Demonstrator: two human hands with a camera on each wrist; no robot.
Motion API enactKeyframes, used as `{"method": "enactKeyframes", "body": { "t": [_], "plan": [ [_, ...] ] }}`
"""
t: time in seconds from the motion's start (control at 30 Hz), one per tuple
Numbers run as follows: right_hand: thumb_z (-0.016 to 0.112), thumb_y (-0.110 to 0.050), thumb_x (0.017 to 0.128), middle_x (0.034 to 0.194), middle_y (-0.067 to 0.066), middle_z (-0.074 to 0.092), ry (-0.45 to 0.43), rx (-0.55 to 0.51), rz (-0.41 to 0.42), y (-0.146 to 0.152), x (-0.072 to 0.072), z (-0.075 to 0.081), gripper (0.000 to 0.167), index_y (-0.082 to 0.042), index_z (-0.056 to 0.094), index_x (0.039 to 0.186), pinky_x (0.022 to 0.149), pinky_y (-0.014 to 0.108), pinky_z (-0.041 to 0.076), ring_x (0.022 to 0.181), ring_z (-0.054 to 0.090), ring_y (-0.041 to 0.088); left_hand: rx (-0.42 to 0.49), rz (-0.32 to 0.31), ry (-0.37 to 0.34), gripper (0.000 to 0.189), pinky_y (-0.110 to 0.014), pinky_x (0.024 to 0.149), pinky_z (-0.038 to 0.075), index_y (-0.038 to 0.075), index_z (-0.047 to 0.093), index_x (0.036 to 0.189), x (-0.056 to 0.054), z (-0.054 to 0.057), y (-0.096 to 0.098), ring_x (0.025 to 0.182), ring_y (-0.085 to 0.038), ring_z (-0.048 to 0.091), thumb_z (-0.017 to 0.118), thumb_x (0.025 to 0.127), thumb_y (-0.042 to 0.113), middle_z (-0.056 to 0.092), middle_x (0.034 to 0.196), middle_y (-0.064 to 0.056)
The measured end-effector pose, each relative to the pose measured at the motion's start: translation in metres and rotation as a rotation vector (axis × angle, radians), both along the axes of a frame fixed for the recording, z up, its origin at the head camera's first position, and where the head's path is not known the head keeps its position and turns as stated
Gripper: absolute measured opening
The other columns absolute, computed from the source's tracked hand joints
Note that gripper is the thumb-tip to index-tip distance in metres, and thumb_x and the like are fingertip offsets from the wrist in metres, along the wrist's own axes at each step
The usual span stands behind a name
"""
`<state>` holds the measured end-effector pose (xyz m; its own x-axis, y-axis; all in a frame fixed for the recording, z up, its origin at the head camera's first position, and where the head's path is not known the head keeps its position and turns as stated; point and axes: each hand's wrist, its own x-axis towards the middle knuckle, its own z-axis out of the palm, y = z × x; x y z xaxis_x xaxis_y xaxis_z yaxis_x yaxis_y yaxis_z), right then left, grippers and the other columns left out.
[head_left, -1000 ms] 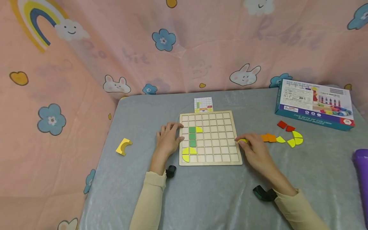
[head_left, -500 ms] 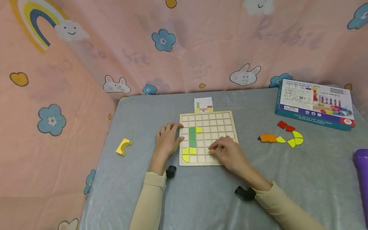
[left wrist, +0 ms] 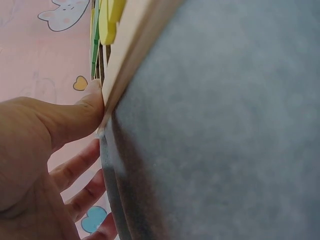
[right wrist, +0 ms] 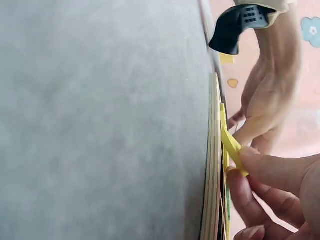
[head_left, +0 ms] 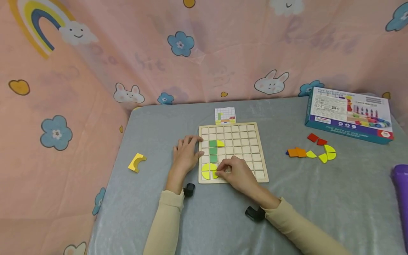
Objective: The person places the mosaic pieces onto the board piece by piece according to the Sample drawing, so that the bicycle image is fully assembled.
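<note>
A wooden grid board point(head_left: 236, 152) lies on the grey-covered table. My left hand point(head_left: 186, 156) rests at its left edge, thumb and fingertips touching the rim with the fingers fairly straight. Between thumb and fingers my right hand point(head_left: 237, 175) pinches a yellow quarter-circle tile point(right wrist: 233, 150); the right wrist view shows it tilted at the board's surface. It is beside three other yellow quarter-circle tiles point(head_left: 205, 167) in the lower-left cells. A column of green square tiles point(head_left: 213, 151) stands above them, with one yellow quarter-circle tile point(head_left: 220, 143) to the right of its top.
A printed pattern card point(head_left: 225, 115) lies behind the board. To the right are orange tiles point(head_left: 296, 152), red tiles point(head_left: 312, 137), more yellow quarter-circle tiles point(head_left: 330, 152) and a boxed set point(head_left: 349, 115). A yellow arch block point(head_left: 137, 163) lies left; a purple object point(head_left: 401, 198) sits at the right edge.
My right hand has carried the yellow tile leftward from beyond the board's right edge to the lower-left yellow group. The left hand has stayed at the board's left edge.
</note>
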<state>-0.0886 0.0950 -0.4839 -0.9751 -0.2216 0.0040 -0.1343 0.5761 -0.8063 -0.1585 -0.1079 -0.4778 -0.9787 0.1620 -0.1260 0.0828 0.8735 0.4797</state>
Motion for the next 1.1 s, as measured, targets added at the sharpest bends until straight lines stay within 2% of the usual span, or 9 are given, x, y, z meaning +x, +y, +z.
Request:
{"method": "enactKeyframes", "body": {
  "t": [0.3,0.5,0.73,0.9,1.1],
  "plan": [
    [0.088,-0.012,0.087,0.077,-0.007,0.07,-0.004,0.092,0.055,-0.008,-0.005,0.002,0.013,-0.017,0.078,0.081,0.07,0.032,0.043,0.078,0.05,0.012,-0.003,-0.005,0.005,0.042,-0.056,0.107,0.033,0.027,0.06,0.142,0.0,0.0,0.0,0.141,-0.034,0.041,0.072,0.103,0.029,0.049,0.155,-0.004],
    [0.088,-0.011,0.086,0.078,-0.006,0.065,0.018,0.138,0.047,-0.012,-0.006,0.003,0.017,-0.017,0.075,0.078,0.072,0.032,0.045,0.081,0.051,0.013,-0.002,-0.005,-0.003,0.042,-0.056,0.108,0.033,0.027,0.059,0.143,0.001,0.002,0.0,0.141,-0.034,0.041,0.071,0.103,0.03,0.048,0.155,-0.003],
    [0.089,-0.013,0.086,0.079,-0.004,0.061,0.018,0.139,0.027,-0.013,-0.008,0.001,0.021,-0.017,0.071,0.077,0.071,0.032,0.044,0.081,0.05,0.014,-0.004,-0.005,0.001,0.042,-0.055,0.107,0.033,0.027,0.059,0.143,0.001,0.001,-0.001,0.141,-0.034,0.041,0.071,0.103,0.03,0.049,0.155,-0.004],
    [0.088,-0.014,0.087,0.079,-0.003,0.063,0.01,0.128,-0.003,0.0,-0.011,0.003,0.019,-0.017,0.071,0.079,0.073,0.032,0.043,0.08,0.051,0.015,0.008,-0.004,0.0,0.043,-0.055,0.107,0.032,0.026,0.059,0.144,0.001,0.002,-0.001,0.14,-0.035,0.041,0.071,0.103,0.03,0.048,0.156,-0.004],
    [0.086,-0.012,0.088,0.087,0.004,0.068,-0.002,0.122,-0.082,0.036,-0.014,0.007,0.011,-0.013,0.075,0.088,0.077,0.036,0.041,0.085,0.052,0.022,0.01,-0.005,-0.003,0.043,-0.056,0.107,0.032,0.026,0.059,0.144,0.001,0.001,0.0,0.14,-0.035,0.04,0.071,0.103,0.03,0.048,0.157,-0.005]
  ]
}}
